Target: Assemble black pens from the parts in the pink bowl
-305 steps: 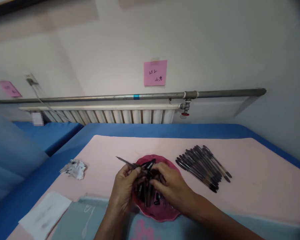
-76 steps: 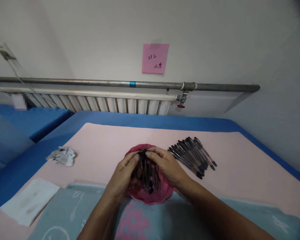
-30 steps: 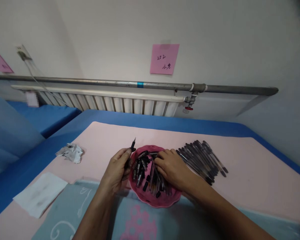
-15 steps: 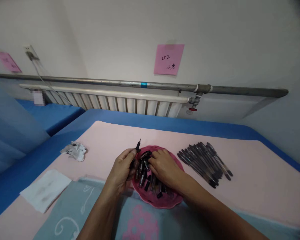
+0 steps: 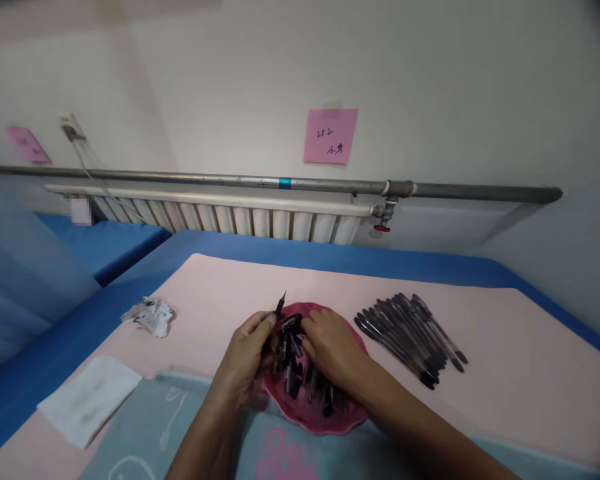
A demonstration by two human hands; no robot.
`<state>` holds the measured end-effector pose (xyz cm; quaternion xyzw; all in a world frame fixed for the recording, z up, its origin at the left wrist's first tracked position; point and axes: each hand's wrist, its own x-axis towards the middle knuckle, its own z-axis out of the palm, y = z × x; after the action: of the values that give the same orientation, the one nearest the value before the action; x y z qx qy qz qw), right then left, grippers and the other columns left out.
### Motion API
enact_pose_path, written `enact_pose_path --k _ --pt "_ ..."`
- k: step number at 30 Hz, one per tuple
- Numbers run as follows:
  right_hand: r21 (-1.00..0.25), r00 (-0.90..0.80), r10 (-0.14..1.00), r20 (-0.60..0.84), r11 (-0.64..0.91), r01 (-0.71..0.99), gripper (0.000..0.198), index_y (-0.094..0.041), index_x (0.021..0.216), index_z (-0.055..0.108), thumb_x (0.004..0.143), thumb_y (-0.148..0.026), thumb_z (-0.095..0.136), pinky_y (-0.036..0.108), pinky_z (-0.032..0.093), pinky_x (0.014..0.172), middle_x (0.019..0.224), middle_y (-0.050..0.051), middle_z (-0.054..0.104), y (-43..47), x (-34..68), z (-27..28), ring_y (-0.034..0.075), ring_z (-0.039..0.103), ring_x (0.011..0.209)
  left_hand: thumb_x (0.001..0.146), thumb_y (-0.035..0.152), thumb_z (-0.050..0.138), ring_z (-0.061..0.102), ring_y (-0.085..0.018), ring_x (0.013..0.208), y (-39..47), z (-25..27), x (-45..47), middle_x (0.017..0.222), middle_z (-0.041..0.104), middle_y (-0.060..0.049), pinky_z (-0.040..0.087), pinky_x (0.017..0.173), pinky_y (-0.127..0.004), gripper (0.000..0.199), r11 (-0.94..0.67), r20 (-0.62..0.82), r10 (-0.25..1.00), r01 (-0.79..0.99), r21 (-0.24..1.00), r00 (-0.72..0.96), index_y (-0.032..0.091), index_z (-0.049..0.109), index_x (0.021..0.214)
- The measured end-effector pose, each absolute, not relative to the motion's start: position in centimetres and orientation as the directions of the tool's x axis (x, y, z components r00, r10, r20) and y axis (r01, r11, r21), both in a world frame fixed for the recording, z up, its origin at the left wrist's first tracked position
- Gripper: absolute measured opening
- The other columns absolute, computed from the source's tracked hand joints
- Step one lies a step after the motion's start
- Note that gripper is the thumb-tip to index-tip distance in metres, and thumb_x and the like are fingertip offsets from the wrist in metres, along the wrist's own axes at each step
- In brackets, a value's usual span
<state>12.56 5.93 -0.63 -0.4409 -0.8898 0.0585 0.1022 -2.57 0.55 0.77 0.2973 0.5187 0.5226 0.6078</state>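
Magenta bowl (image 5: 310, 420): I see dark pen parts (image 5: 289, 375) inside.
Left hand (image 5: 245, 355): closed around a pointed pen piece (image 5: 279, 307), beside the bowl.
Right hand (image 5: 331, 345): half curled over the bowl; I can't tell what it grips.
Pens (image 5: 405, 337): fanned out right of the bowl.

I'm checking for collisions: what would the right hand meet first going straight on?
Probably the black pen parts in the pink bowl, just ahead of the right hand; depth is unclear, and it may be touching them.

Plain room with wall radiator (image 5: 261, 223)
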Motion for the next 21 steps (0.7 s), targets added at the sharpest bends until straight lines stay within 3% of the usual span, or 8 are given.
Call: enact_pose_path --k 2,4,7,10,13,21 --pt "-0.469 -0.499 0.841 0.209 0.534 0.704 0.014 -0.017 0.081 0.063 0.078 -0.015 0.049 0.033 0.041 0.073 0.082 0.006 0.066 6.2 13.3 -0.1 0.021 0.057 0.080 0.071 0.047 0.064 0.022 -0.002 0.032 0.5 0.8 -2.4 0.046 0.038 0.010 0.009 0.035 -0.017 0.030 0.291 -0.325 0.944 -0.311 0.905 -0.063 0.020 0.053 0.076" --pt "-0.748 -0.362 0.902 0.235 0.405 0.526 0.013 -0.019 0.081 0.063 0.077 -0.019 0.050 0.030 0.042 0.073 0.080 0.002 0.066 6.5 13.9 0.6 0.018 0.058 0.077 0.071 0.046 0.064 0.024 -0.002 0.035 0.4 0.8 -2.1 0.046 0.038 0.009 0.013 0.036 -0.016 0.030 0.295 -0.320 0.947 -0.296 0.909 -0.040 0.019 0.056 0.078" --pt "-0.966 -0.193 0.967 0.164 0.197 0.167 0.013 -0.021 0.081 0.066 0.073 -0.027 0.058 0.029 0.043 0.074 0.082 0.000 0.068 6.8 14.4 1.4 0.017 0.059 0.078 0.070 0.044 0.066 0.038 -0.005 0.046 0.3 0.5 -1.5 0.055 0.048 0.006 0.026 0.042 -0.015 0.030 0.259 -0.277 0.961 -0.303 0.917 -0.016 0.017 0.062 0.082" --pt "-0.984 -0.135 0.991 0.022 -0.002 -0.178 0.017 -0.020 0.079 0.064 0.065 -0.029 0.068 0.026 0.042 0.064 0.074 -0.001 0.066 6.7 14.3 1.6 0.013 0.057 0.067 0.070 0.044 0.067 0.043 -0.007 0.052 0.3 0.2 -1.1 0.062 0.052 0.003 0.032 0.048 -0.017 0.032 0.264 -0.277 0.961 -0.302 0.916 -0.002 0.016 0.063 0.085" --pt "-0.920 -0.157 0.986 -0.047 -0.104 -0.378 0.021 -0.019 0.076 0.062 0.060 -0.027 0.073 0.023 0.040 0.058 0.069 -0.003 0.064 6.5 13.9 1.5 0.011 0.055 0.061 0.072 0.045 0.065 0.039 -0.006 0.050 0.2 -0.2 -1.0 0.059 0.049 0.004 0.028 0.047 -0.017 0.032 0.277 -0.283 0.959 -0.263 0.924 0.016 0.016 0.064 0.084" --pt "-0.884 -0.238 0.965 -0.108 -0.203 -0.421 0.017 -0.017 0.073 0.064 0.059 -0.021 0.074 0.023 0.038 0.057 0.064 -0.003 0.062 6.1 13.6 1.2 0.008 0.050 0.056 0.075 0.044 0.062 0.040 -0.007 0.053 0.3 -0.4 -0.9 0.062 0.049 0.003 0.029 0.049 -0.018 0.031 0.265 -0.264 0.964 -0.214 0.940 0.034 0.015 0.064 0.088"
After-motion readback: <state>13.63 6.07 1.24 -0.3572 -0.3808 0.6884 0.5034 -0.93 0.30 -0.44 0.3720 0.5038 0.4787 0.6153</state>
